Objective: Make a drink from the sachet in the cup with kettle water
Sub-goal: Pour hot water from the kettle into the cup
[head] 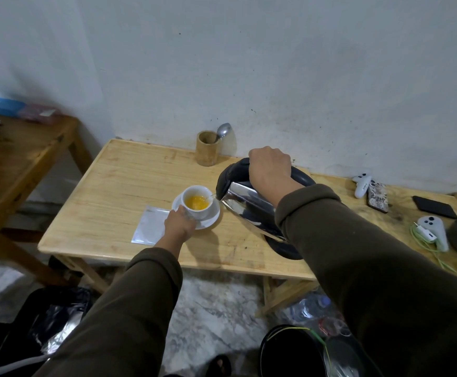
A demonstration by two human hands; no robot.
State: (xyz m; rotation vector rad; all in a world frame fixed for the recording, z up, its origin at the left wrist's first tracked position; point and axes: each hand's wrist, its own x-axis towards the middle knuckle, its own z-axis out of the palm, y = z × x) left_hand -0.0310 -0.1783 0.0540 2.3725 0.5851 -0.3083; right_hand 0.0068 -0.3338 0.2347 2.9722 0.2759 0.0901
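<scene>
Cup [196, 203], round glossy white ceramic holding frothy orange liquid, on its saucer [211, 217] on the pale wooden table [129, 180]; my left hand [179, 223] grips the saucer rim while my right hand [270, 165] is closed around the black handle of the tilted, mirror-steel kettle [249, 206].

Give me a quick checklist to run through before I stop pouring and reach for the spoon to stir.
1. Left hand steadying saucer: ok.
2. Right hand grip on kettle handle: ok.
3. Spout over cup, stream landing inside: ok.
4. Orange drink level below the rim: ok.
5. Spoon within reach, standing in bamboo holder: ok.
6. Powder fully dissolved: cannot tell.
</scene>
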